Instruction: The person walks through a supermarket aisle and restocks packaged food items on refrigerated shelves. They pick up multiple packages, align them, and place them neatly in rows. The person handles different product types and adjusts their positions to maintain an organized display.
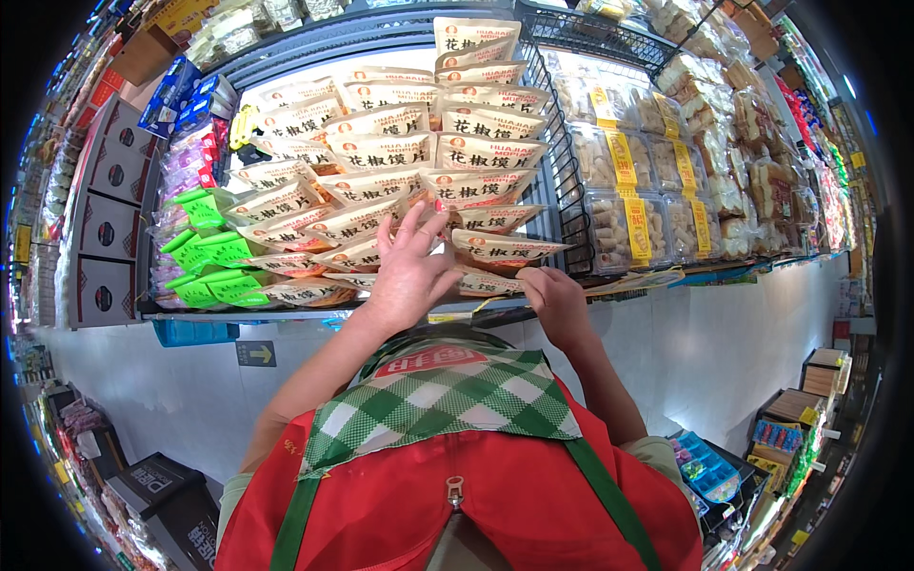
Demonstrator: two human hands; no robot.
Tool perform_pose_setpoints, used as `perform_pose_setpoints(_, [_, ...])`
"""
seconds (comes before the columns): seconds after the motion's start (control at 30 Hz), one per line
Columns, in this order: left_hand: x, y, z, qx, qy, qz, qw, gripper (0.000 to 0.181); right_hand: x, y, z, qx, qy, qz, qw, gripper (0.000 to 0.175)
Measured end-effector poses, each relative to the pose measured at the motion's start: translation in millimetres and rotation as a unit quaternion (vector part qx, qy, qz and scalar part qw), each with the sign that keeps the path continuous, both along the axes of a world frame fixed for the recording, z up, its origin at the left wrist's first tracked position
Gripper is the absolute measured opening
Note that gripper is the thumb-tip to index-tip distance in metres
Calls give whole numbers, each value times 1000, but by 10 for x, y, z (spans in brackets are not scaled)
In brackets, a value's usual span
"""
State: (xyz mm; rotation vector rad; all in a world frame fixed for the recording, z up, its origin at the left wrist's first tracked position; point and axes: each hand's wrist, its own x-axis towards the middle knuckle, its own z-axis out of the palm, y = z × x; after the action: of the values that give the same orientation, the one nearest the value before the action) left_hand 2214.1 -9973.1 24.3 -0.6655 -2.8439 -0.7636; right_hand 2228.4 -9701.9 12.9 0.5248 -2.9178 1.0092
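Rows of cream-coloured snack bags (383, 151) stand upright, overlapping, in a dark display bin (321, 53). My left hand (415, 275) lies over the front middle rows, fingers spread, its fingertips near the bags; whether it grips one is hidden. At the bin's front right edge, my right hand (553, 303) has its thumb and fingers closed on the right corner of a front snack bag (489, 283). Just behind that one stands another snack bag (503, 250). Bright green packs (214, 253) lie left of the rows.
A black wire divider (564, 150) separates the bags from clear plastic boxes of rolled snacks (638, 232). Wrapped bread packs (771, 185) are stacked farther right. Printed cartons (107, 228) stand at the left. A black bin (153, 485) and another display are behind me.
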Motion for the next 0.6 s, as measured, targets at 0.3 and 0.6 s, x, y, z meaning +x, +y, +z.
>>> perform_pose_setpoints(0.3, [49, 233, -102, 0, 4, -6, 1000, 17, -88, 252, 16, -2, 58, 8, 998, 13])
perform_pose_setpoints(0.6, [75, 73, -2, 16, -13, -22, 1000, 39, -218, 185, 250, -2, -18, 40, 999, 17])
